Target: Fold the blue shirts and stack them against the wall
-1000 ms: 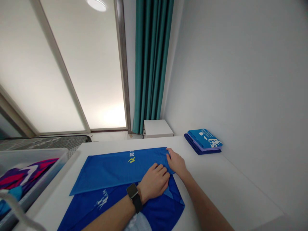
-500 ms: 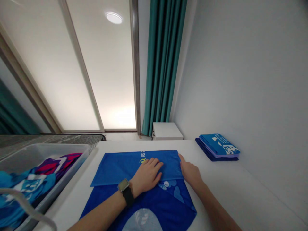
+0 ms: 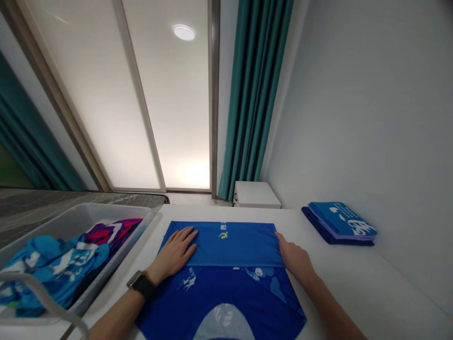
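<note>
A blue shirt lies on the white table, its far part folded over as a lighter blue band with a small yellow mark. My left hand, with a watch on the wrist, lies flat on the band's left side, fingers spread. At the band's right edge is my right hand, its fingers together against the cloth; the fingertips are partly hidden, and whether they pinch the fabric is hard to see.
Folded blue and purple clothes are stacked at the right by the wall. A clear plastic bin with crumpled clothes stands at the left, a grey curved tube before it. A white cabinet is beyond the table.
My left hand has slid from the middle of the folded band to its left side. My right hand stays at the right edge. The view has shifted a little left.
</note>
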{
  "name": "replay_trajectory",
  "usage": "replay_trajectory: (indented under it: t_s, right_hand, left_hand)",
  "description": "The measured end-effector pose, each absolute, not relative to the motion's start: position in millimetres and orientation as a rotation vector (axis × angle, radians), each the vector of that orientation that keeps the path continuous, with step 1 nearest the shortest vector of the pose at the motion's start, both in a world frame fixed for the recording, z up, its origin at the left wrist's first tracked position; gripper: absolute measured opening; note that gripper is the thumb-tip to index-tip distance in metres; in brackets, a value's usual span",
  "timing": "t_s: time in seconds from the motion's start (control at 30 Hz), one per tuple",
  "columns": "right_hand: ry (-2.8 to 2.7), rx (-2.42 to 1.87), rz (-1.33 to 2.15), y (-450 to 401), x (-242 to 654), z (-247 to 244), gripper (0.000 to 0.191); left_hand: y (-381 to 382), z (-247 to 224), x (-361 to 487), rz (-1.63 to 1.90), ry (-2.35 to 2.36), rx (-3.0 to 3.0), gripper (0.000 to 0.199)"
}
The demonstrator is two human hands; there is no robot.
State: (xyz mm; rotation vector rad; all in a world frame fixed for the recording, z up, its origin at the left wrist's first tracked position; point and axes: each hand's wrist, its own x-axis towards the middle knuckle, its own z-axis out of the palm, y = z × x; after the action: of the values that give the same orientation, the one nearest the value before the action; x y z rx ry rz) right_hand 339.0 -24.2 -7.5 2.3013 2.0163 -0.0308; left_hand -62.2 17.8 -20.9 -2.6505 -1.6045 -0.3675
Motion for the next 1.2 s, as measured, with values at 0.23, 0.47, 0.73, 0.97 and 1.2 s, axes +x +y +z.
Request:
replay_trajectory:
  t_s: [0.23, 0.47, 0.73, 0.97, 1.2]
  right_hand:
    - [2.036, 2.315, -0.018, -23.0, 341.4, -9.9, 0.046]
    - [2.036, 2.359, 0.03, -19.5, 345.0, -12.9, 0.042]
    - [2.208, 2.474, 0.1, -26.3, 345.2, -10.3, 0.04]
    - [2.285, 2.477, -0.111, -22.6, 351.0, -17.9, 0.042]
    - [2.425, 2.603, -0.168, -21.1, 365.6, -21.9, 0.045]
  left_hand:
    - [23.0, -17.9, -72.9, -0.325, -1.676, -2.632, 0.05]
    - [27.6, -26.1, -87.3, -0.353, -1.726, -2.617, 0.053]
    - [26.2, 12.0, -113.9, -0.706, -1.709, -2.63, 0.038]
    - [-15.0, 21.9, -130.3, -0.427, -2.016, -2.635, 0.031]
    - [-24.9, -2.3, -118.8, -0.423, -2.066, -2.492, 0.036]
